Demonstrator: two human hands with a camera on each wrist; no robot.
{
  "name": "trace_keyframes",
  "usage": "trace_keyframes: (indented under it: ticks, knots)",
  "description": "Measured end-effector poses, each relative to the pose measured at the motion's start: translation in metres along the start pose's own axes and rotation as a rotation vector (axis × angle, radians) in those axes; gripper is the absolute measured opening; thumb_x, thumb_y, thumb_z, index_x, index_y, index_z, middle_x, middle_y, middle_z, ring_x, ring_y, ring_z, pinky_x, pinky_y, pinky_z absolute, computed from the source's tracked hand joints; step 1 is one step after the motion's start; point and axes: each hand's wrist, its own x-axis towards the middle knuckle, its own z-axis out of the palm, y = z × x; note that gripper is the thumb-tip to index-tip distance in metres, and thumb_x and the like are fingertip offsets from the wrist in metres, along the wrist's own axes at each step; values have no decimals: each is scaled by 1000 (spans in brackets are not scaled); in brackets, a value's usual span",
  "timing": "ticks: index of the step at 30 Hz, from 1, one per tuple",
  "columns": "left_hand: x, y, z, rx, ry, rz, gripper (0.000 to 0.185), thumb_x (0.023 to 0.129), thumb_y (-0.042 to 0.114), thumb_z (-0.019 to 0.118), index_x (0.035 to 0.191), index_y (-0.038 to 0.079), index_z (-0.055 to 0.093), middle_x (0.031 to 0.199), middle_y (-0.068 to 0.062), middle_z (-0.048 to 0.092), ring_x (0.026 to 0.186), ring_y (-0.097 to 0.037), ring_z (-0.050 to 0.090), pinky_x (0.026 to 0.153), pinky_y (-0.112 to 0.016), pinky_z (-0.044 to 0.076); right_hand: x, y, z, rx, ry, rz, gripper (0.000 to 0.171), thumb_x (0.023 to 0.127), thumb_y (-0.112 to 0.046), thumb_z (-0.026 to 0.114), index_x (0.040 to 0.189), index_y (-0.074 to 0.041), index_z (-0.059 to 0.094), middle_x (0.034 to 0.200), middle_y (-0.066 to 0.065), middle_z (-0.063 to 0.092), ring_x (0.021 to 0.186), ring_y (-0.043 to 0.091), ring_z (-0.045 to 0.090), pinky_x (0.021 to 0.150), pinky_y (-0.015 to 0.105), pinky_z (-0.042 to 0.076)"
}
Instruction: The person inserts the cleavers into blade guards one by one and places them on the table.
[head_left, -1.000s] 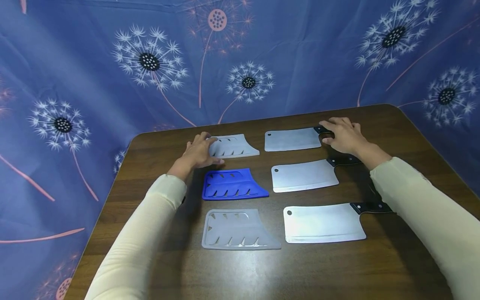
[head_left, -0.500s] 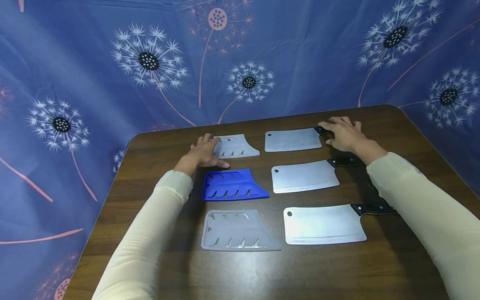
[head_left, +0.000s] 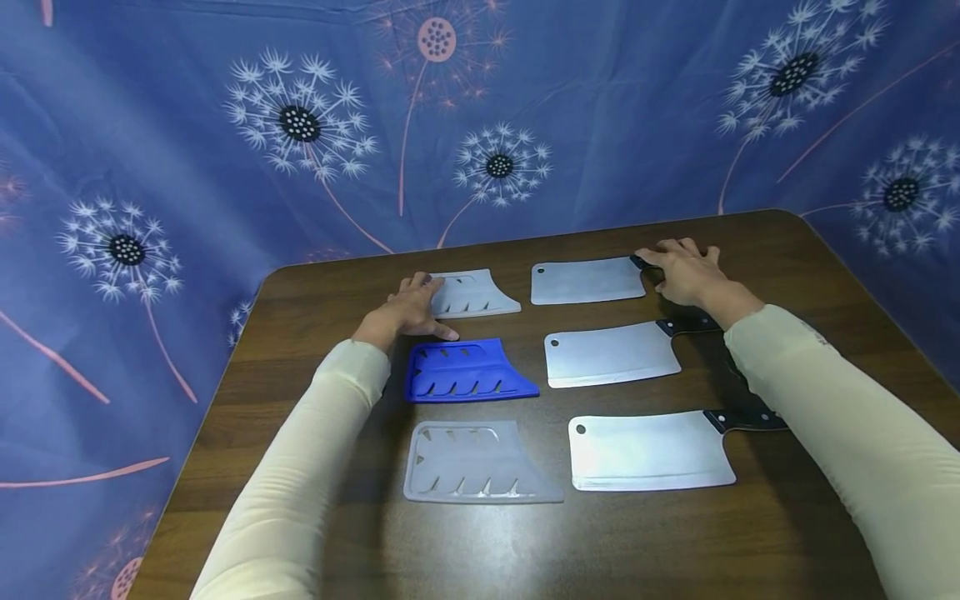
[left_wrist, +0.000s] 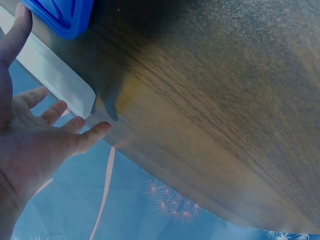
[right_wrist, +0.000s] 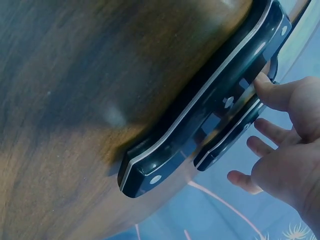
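My left hand (head_left: 408, 312) is over the left end of the far whitish blade guard (head_left: 474, 297), fingers spread. In the left wrist view the fingers are extended beside that guard (left_wrist: 59, 75), and the thumb is near a corner of the blue blade guard (left_wrist: 70, 22). My right hand (head_left: 688, 275) is at the black handle of the far cleaver (head_left: 588, 282). In the right wrist view its fingers are loosely bent beside that handle (right_wrist: 217, 150), not wrapped round it; whether the thumb touches is unclear. The middle cleaver's handle (right_wrist: 192, 117) lies in front.
Blade guards line up on the left: the blue one (head_left: 465, 373) in the middle, a translucent one (head_left: 480, 463) nearest. Right of them lie the middle cleaver (head_left: 611, 357) and the near cleaver (head_left: 651, 452). A dandelion-print cloth (head_left: 600, 125) hangs behind the wooden table (head_left: 480, 554).
My left hand has shifted slightly right over the far blade guard. My right hand has hardly moved, with its forearm a little further left. The cleavers and guards have stayed in place.
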Motion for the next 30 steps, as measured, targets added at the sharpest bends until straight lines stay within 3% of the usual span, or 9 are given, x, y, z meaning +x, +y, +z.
trace_keyframes:
  ticks: [19, 30]
  knots:
    - [7, 4, -3, 35, -18, 21, 108, 71, 49, 81, 154, 14, 21, 150, -17, 17, 139, -38, 17, 105, -56, 31, 13, -1, 5, 38, -14, 17, 64, 94, -1, 50, 152, -8, 24, 150, 30, 20, 137, 49, 11, 100, 72, 4]
    - [8, 10, -9, 54, -36, 16, 113, 70, 47, 83, 155, 12, 16, 147, -18, 19, 137, -38, 19, 107, -50, 31, 19, -2, 8, 53, 20, 35, 66, 89, 9, 48, 150, -9, 31, 151, 30, 21, 139, 49, 11, 100, 75, 2]
